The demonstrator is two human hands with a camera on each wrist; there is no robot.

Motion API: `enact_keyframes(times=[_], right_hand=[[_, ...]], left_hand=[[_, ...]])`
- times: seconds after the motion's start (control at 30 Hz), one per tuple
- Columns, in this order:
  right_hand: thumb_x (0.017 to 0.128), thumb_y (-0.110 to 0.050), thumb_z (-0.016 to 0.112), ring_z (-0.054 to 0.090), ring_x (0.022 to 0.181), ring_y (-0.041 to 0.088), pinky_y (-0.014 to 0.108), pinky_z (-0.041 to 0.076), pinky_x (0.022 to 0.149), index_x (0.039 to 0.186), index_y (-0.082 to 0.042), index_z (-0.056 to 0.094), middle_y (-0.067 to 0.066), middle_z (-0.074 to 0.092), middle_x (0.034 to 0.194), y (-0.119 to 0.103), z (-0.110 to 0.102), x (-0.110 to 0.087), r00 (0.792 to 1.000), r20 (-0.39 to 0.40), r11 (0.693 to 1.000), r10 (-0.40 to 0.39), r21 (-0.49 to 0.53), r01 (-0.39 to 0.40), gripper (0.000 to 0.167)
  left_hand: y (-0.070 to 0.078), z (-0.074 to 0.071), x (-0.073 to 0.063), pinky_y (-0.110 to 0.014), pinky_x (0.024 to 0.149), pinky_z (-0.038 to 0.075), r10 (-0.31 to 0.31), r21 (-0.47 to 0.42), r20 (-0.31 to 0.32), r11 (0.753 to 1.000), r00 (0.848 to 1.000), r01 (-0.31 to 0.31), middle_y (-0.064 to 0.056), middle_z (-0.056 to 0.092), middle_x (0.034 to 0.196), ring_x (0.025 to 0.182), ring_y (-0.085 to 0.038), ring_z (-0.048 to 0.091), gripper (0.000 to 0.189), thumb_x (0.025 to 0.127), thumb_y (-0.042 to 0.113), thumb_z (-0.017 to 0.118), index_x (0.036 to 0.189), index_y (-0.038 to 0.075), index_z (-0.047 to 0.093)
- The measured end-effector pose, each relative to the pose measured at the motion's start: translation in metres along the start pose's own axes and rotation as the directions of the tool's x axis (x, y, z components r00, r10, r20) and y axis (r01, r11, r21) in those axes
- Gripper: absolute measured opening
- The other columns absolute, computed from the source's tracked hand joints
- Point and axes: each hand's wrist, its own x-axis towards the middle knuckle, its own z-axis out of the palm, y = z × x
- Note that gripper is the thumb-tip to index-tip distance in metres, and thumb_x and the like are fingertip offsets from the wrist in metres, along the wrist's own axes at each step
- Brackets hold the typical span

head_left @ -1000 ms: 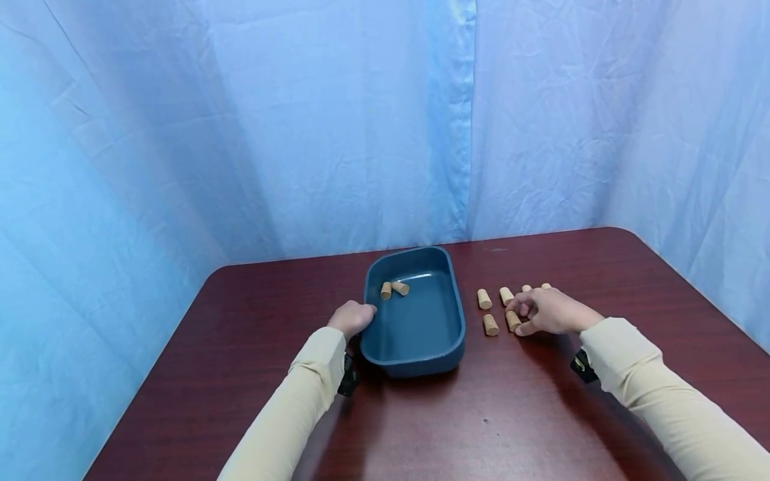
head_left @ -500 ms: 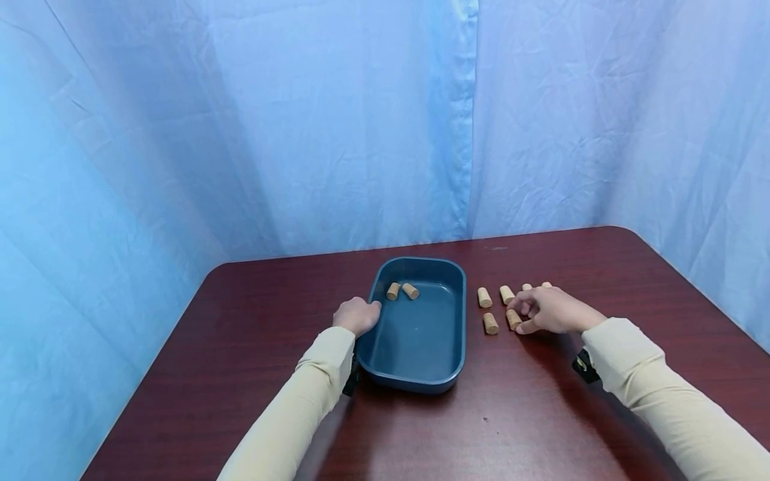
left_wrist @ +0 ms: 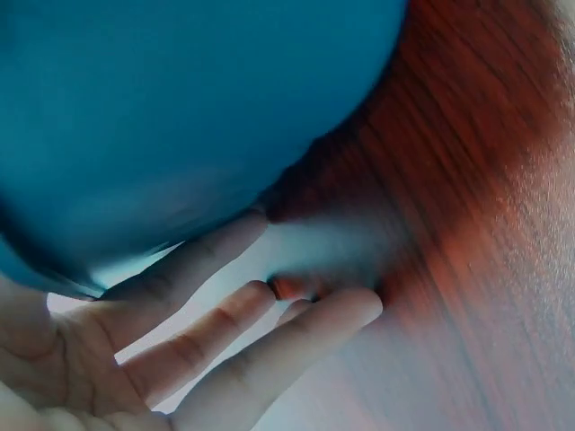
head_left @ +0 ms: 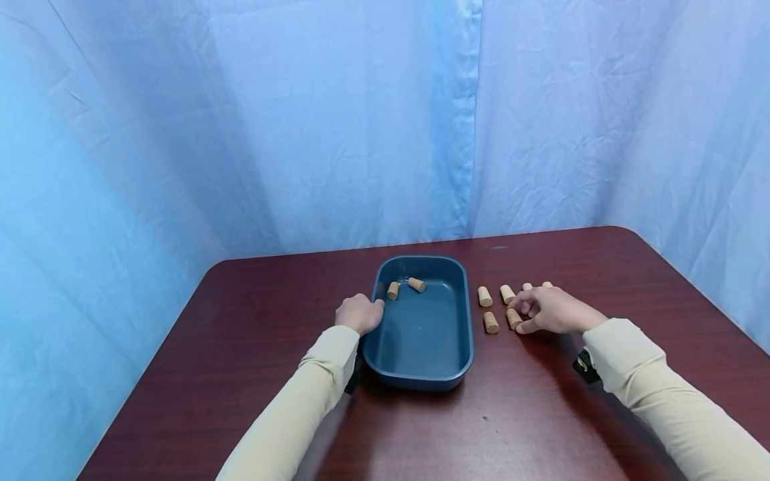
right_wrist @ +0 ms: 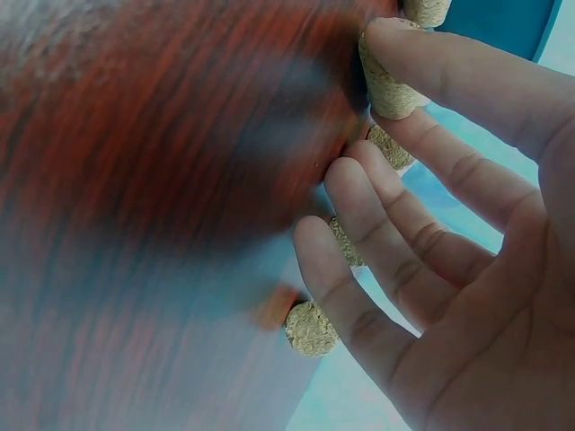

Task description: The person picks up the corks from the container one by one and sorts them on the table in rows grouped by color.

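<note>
My left hand (head_left: 359, 314) holds the left rim of a dark blue rectangular tub (head_left: 418, 383), thumb over the edge. In the left wrist view its fingers lie under and along the tub's outer wall (left_wrist: 198, 99). Two tapered cork stoppers, one leaning left (head_left: 393, 290) and one lying sideways (head_left: 416, 284), are near the tub's back left corner. To the right, my right hand (head_left: 553, 312) pinches a cork stopper (head_left: 514, 319) between thumb and index finger. The right wrist view shows that cork (right_wrist: 388, 85) close up, the other fingers spread loosely.
Left of the pinched cork stands another cork stopper (head_left: 490, 323). Behind them is a row of several corks, from the leftmost cork (head_left: 484, 296) to one partly behind the hand (head_left: 547, 285). A dark red wooden table (head_left: 259, 347) meets a pale blue curtain (head_left: 349, 133) at the back.
The tub has shifted slightly right and nearer, straightening and levelling under my left hand. The two corks inside have slid a little right. My right hand keeps its place at the same cork.
</note>
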Motion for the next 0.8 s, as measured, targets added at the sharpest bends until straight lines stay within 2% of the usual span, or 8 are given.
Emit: enact_keyframes(times=[0.33, 0.5, 0.8], right_hand=[[0.083, -0.016, 0.083, 0.044, 0.089, 0.025, 0.035, 0.04, 0.07, 0.112, -0.001, 0.071, 0.003, 0.056, 0.09, 0.0, 0.001, -0.001, 1.0, -0.007, 1.0, 0.013, 0.005, -0.013, 0.035], [0.083, -0.016, 0.083, 0.044, 0.089, 0.026, 0.035, 0.042, 0.069, 0.113, -0.001, 0.071, 0.004, 0.056, 0.091, 0.001, 0.001, -0.002, 1.0, -0.007, 1.0, 0.015, 0.018, -0.015, 0.035], [0.082, -0.015, 0.084, 0.043, 0.089, 0.025, 0.034, 0.042, 0.069, 0.111, -0.002, 0.071, 0.004, 0.056, 0.09, 0.002, 0.002, -0.003, 1.0, -0.016, 1.0, -0.004, 0.02, 0.004, 0.034]], left_hand=[[0.003, 0.01, 0.005, -0.031, 0.054, 0.039, 0.008, 0.012, -0.044, 1.0, 0.999, -0.007, -0.003, 0.036, 0.054, 0.05, -0.017, 0.042, 0.052, 0.107, 0.028, 0.047, 0.059, 0.012, 0.042], [0.003, 0.01, 0.006, -0.032, 0.055, 0.039, 0.02, 0.035, -0.026, 0.999, 0.999, -0.019, -0.003, 0.038, 0.054, 0.051, -0.018, 0.042, 0.051, 0.107, 0.029, 0.047, 0.06, 0.011, 0.044], [-0.004, 0.003, 0.008, -0.03, 0.056, 0.038, 0.099, 0.08, 0.025, 0.992, 0.995, -0.101, -0.002, 0.035, 0.054, 0.05, -0.016, 0.039, 0.05, 0.108, 0.025, 0.049, 0.06, 0.011, 0.043]])
